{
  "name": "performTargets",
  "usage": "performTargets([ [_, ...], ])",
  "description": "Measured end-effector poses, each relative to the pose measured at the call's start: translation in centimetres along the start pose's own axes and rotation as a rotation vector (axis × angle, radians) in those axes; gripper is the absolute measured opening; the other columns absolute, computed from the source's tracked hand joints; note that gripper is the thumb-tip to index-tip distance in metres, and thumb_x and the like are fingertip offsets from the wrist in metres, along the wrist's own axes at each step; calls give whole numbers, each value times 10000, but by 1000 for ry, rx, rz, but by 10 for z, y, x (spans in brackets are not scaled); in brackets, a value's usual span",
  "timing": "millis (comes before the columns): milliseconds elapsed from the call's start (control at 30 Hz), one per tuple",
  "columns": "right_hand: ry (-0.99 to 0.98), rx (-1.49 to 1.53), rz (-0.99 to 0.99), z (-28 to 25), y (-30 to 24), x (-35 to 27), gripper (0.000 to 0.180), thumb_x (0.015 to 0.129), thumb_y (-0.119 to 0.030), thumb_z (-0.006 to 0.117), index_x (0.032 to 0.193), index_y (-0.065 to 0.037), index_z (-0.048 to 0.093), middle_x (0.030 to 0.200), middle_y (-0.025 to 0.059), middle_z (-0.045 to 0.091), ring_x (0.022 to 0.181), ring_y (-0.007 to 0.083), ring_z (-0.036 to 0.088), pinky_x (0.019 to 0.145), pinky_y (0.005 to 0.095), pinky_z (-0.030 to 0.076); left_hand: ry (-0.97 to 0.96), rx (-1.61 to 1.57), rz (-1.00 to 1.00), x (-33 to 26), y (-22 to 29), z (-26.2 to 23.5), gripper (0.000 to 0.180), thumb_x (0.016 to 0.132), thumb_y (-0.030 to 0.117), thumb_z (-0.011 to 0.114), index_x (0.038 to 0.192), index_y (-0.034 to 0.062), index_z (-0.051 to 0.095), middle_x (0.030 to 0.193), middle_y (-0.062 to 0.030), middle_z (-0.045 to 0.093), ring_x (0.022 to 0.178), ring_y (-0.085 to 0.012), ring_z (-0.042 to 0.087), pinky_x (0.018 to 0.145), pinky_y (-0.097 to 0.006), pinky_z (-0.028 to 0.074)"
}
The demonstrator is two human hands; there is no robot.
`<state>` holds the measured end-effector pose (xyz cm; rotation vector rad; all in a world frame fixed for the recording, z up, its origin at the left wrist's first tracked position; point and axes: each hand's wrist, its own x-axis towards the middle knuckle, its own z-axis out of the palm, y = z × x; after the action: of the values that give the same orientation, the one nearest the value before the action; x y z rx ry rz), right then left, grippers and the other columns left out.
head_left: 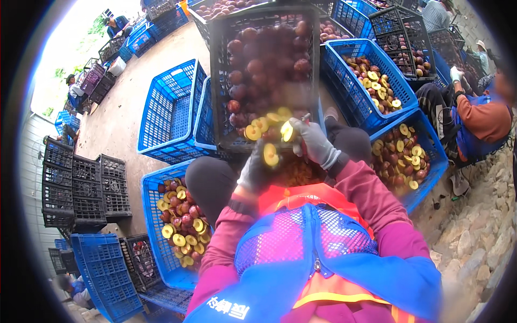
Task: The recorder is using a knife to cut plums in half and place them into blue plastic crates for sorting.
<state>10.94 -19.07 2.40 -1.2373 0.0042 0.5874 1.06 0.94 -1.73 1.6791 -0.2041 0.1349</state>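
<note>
My left hand [255, 169], in a grey glove, is closed round a halved plum [271, 154] whose yellow cut face shows. Beside it my right hand [319, 146], gloved in light grey, is closed on a small hand tool [306, 117] with a dark tip; its kind is mostly hidden. Another plum half [287, 131] lies at the right fingertips. Both hands are over the near edge of a black crate [218, 107] of whole dark red plums [254, 67]. Several cut yellow halves [258, 128] lie at that crate's near end.
Blue crates of halved plums stand at my left [148, 215] and right [439, 167], with another blue crate [371, 116] farther right. A blue crate [161, 116] without fruit stands left. Black crates [89, 185] are stacked far left. A co-worker [479, 121] sits at the right.
</note>
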Motion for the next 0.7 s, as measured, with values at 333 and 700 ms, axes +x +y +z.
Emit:
performTargets([
  [333, -45, -674, -394, 34, -17, -45, 463, 993, -224, 815, 1376, 9, 700, 1134, 84, 783, 1059, 158, 697, 966, 313, 551, 169, -761, -368, 5, 46, 10, 437, 1074, 299, 672, 1422, 41, 615, 1309, -123, 674, 1218, -222, 633, 1053, -380, 528],
  [700, -50, -308, 61, -48, -1, -54, 215, 1063, -235, 710, 1179, -54, 702, 817, -27, 605, 628, 49, 538, 544, 229, 444, 462, 1235, -373, -26, 113, -190, 522, 990, 278, 766, 1391, -30, 634, 1329, -224, 703, 1117, -334, 733, 974, -431, 573],
])
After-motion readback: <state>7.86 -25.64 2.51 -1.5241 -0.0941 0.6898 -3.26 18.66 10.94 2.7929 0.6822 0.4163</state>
